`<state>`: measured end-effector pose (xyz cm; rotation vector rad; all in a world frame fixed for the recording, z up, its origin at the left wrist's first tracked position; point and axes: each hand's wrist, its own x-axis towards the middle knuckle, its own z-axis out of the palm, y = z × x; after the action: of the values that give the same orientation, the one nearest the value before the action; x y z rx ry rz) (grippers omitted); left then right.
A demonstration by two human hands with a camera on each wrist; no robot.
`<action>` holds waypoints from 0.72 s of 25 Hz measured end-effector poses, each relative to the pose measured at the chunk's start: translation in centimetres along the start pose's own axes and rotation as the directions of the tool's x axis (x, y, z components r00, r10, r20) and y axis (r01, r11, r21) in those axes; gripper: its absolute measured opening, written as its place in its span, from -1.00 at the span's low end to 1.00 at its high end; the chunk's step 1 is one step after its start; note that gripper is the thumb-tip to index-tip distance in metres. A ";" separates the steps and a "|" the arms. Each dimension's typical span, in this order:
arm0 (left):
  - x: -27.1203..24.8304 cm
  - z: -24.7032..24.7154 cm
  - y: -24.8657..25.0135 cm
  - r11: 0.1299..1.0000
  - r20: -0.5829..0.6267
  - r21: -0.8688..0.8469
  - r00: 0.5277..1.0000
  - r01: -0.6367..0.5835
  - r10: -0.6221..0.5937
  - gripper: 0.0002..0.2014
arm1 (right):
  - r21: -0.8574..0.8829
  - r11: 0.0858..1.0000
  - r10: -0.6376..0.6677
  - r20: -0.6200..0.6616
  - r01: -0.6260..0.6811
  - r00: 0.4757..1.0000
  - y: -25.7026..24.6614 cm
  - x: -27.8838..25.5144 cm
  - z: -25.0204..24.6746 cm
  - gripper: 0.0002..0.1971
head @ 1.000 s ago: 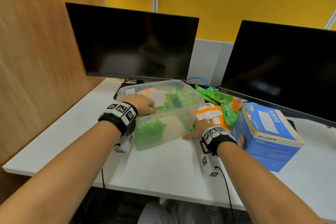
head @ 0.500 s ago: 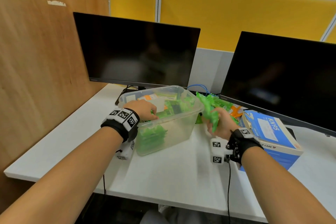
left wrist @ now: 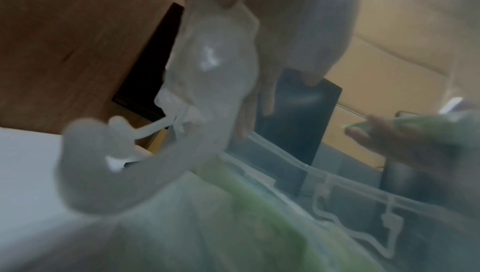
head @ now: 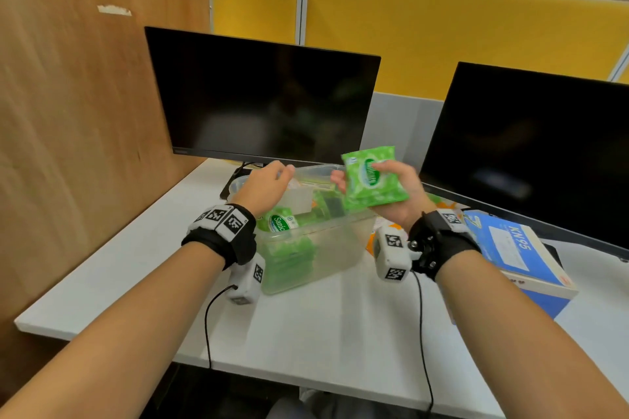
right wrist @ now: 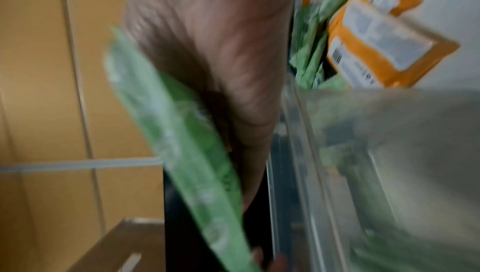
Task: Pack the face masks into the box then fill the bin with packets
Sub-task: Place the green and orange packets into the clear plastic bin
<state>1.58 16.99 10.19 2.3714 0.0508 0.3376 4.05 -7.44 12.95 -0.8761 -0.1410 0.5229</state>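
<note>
A clear plastic bin (head: 326,248) stands mid-table with several green packets (head: 282,221) stacked inside. My right hand (head: 384,190) grips one green packet (head: 372,180) and holds it up above the bin's right rim; the right wrist view shows that packet (right wrist: 182,143) edge-on against my palm. Above the bin's left side hovers my left hand (head: 269,180), fingers (left wrist: 259,91) loose and holding nothing. The blue KN95 mask box (head: 510,248) lies closed at the right of the bin.
Orange and green packets (right wrist: 376,50) lie on the table between bin and mask box. Two dark monitors (head: 265,102) stand behind, one close over the box. A wooden partition (head: 85,112) bounds the left. White table (head: 340,326) lies in front.
My right hand took a green packet from the pile right of the bin and lifted it up over the bin. My left hand rose off the bin's near-left rim.
</note>
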 end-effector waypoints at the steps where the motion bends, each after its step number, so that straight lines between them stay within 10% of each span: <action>1: 0.1 -0.1 -0.3 0.999 -0.055 -0.044 0.998 0.013 -0.015 -0.64 | -0.118 0.993 0.024 -0.032 -0.027 0.999 0.9 0.9 1.2 -0.63; 4: 0.0 -0.5 -0.5 0.995 -0.190 -0.096 0.981 0.013 -0.031 -0.64 | -0.615 0.784 0.005 -0.124 -0.081 0.992 3.7 3.3 4.4 -0.76; 8: -0.2 -0.4 -0.4 0.998 -0.211 -0.039 0.975 0.056 -0.063 -0.75 | -0.988 -0.150 -0.014 -0.023 -0.025 1.000 7.1 4.1 7.2 -0.56; 10: -0.1 -0.3 -0.5 0.992 -0.153 0.110 0.987 0.068 -0.051 -0.78 | -0.918 -0.397 0.071 -0.027 0.004 0.997 7.8 3.9 7.8 -0.51; 18: -0.6 0.5 0.7 0.821 0.195 0.571 0.971 0.001 -0.137 -0.59 | -0.921 -0.389 0.141 -0.093 -0.032 0.986 7.2 4.3 7.2 -0.68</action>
<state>1.14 16.09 10.14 2.9808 0.1491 -0.0010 2.72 3.43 11.67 -2.7918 -0.7069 0.4810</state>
